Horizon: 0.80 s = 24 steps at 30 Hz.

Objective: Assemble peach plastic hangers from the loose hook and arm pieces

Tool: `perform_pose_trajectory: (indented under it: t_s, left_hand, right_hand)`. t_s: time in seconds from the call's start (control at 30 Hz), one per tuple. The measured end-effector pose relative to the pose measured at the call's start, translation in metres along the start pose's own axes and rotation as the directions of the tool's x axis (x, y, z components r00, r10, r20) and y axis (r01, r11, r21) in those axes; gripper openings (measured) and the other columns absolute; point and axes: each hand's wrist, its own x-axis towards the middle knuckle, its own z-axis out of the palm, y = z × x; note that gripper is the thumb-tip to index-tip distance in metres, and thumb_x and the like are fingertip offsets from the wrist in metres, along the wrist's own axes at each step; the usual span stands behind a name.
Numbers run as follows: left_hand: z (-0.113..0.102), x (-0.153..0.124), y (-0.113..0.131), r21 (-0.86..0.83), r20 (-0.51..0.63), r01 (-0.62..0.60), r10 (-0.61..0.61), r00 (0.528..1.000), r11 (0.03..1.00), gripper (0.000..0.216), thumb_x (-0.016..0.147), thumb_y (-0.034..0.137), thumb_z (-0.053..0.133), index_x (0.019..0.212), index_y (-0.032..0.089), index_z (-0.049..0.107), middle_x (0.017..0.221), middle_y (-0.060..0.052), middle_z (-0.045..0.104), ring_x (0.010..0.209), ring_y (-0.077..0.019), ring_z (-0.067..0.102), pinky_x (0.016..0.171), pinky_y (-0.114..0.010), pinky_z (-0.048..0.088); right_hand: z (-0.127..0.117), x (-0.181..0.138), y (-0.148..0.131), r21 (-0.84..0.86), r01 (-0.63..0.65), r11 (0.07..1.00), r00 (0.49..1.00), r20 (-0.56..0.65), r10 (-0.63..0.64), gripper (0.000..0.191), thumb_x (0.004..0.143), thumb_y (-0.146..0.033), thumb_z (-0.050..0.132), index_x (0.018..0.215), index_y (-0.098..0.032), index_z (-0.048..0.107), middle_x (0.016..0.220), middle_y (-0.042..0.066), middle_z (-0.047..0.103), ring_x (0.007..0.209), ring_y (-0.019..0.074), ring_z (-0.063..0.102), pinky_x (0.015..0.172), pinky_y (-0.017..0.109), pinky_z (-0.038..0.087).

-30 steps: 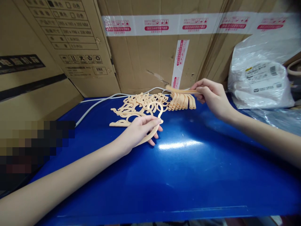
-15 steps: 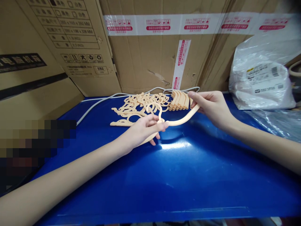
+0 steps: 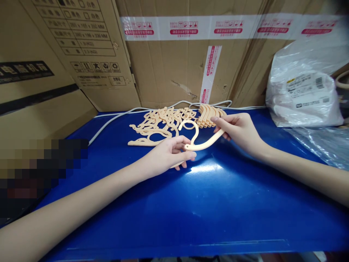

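Over the blue table two bare hands work on cream plastic hanger parts. My right hand [image 3: 236, 129] pinches the outer end of a curved hanger arm [image 3: 205, 144], and an open hook [image 3: 195, 131] rises near its inner end. That end, with a small round hole, lies against the fingers of my left hand [image 3: 174, 151]. My left hand is curled round a second curved hanger arm [image 3: 177, 165], mostly covered by the palm and fingers. Whether the two arms are joined is hidden. Behind the hands lie a pile of loose hanger hook pieces [image 3: 160, 118] and a row of stacked arms [image 3: 204, 118].
Cardboard boxes [image 3: 169, 69] wall off the back and left of the blue table [image 3: 191, 218]. A white cable [image 3: 109, 122] runs behind the pile. At the right rear sit a white plastic bag [image 3: 302, 91] and clear plastic film [image 3: 324, 145].
The held hook and arm have turned and shifted; the arm's holed inner end now shows. My right hand has moved slightly left. My left fingers have come off the top of the joint.
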Motion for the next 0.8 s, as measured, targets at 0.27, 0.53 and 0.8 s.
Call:
perform_pose_trajectory:
  t_s: [0.27, 0.53, 0.8]
  left_hand:
    - [0.0005, 0.0000, -0.0017, -0.008, 0.007, -0.024, 0.024, 1.000, 1.000, 0.023, 0.079, 0.030, 0.063, 0.092, 0.016, 0.051, 0.080, 0.000, 0.063, 0.060, -0.0084, 0.057, 0.051, -0.019, 0.045]
    - [-0.0025, -0.0024, -0.0043, 0.044, 0.058, -0.120, 0.117, 0.991, 0.992, 0.027, 0.093, 0.041, 0.045, 0.087, 0.016, 0.053, 0.087, -0.002, 0.063, 0.064, -0.0085, 0.058, 0.055, -0.019, 0.048]
    - [0.0006, -0.0040, -0.0018, 0.099, 0.040, -0.130, 0.127, 0.991, 0.987, 0.029, 0.096, 0.035, 0.038, 0.084, 0.014, 0.054, 0.076, 0.000, 0.061, 0.058, -0.0062, 0.056, 0.052, -0.016, 0.044]
  right_hand:
    - [-0.0008, 0.0032, 0.0080, -0.101, 0.052, 0.994, 0.997, 0.069, -0.045, 0.048, 0.085, -0.055, 0.055, 0.054, -0.019, 0.060, 0.040, -0.003, 0.041, 0.040, 0.0083, 0.035, 0.043, 0.027, 0.025]
    - [-0.0001, 0.0037, 0.0092, -0.220, 0.119, 0.968, 0.987, 0.130, -0.092, 0.054, 0.090, -0.049, 0.051, 0.046, -0.018, 0.045, 0.042, -0.004, 0.038, 0.042, 0.0071, 0.032, 0.045, 0.026, 0.023]
    - [0.0047, -0.0046, 0.0036, -0.501, 0.323, 0.802, 0.942, 0.248, -0.225, 0.051, 0.096, -0.045, 0.040, 0.055, -0.017, 0.047, 0.048, -0.003, 0.042, 0.047, 0.0081, 0.036, 0.050, 0.026, 0.024]
